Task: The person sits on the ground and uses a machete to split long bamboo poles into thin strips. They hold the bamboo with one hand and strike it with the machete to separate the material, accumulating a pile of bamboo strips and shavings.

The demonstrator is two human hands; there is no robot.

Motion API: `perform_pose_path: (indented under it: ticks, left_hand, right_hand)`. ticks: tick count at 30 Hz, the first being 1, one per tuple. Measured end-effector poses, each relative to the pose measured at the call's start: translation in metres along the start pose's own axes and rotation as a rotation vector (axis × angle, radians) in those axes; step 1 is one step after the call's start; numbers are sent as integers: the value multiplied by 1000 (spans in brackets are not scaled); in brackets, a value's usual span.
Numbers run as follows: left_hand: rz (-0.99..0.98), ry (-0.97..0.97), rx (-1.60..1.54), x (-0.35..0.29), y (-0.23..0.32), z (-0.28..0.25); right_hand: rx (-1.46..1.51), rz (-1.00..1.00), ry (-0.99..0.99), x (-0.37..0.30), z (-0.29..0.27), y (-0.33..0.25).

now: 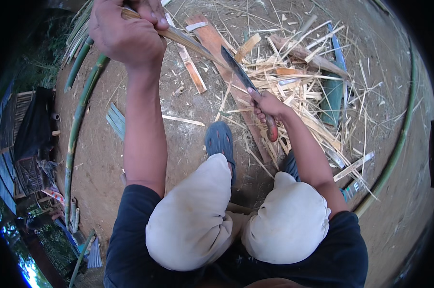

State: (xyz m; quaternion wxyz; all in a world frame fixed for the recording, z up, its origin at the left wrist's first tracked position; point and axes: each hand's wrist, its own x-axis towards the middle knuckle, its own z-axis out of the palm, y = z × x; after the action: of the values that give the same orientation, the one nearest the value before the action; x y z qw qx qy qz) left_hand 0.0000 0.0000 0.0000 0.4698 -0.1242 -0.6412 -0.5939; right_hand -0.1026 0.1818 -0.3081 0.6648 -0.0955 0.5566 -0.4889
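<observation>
High at the upper left, my left hand (126,36) is closed around a bamboo strip (190,43). The strip slants down to the right from my fist, its far end close to the blade of a long knife (236,68). My right hand (268,104) grips the knife by its reddish-brown handle, with the dark blade pointing up and left. Whether edge and strip touch, I cannot tell. Beneath them a reddish-brown plank (241,96) lies on the ground, running down between my feet.
A heap of pale bamboo splinters (303,98) spreads right of the plank, with a green bamboo piece (331,98) and a long blue object (337,48) beside it. Green bamboo poles lie at left (78,120) and right (397,156). My blue clog (219,141) stands left of the plank.
</observation>
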Motion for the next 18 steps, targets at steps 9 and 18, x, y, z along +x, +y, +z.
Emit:
perform_pose_path:
  ticks: [9, 18]
  left_hand:
    - [99, 226, 257, -5, -13, 3]
    - [122, 366, 473, -12, -7, 2]
  right_hand:
    - [-560, -362, 460, -21, 27, 35]
    - [-790, -539, 650, -3, 42, 46]
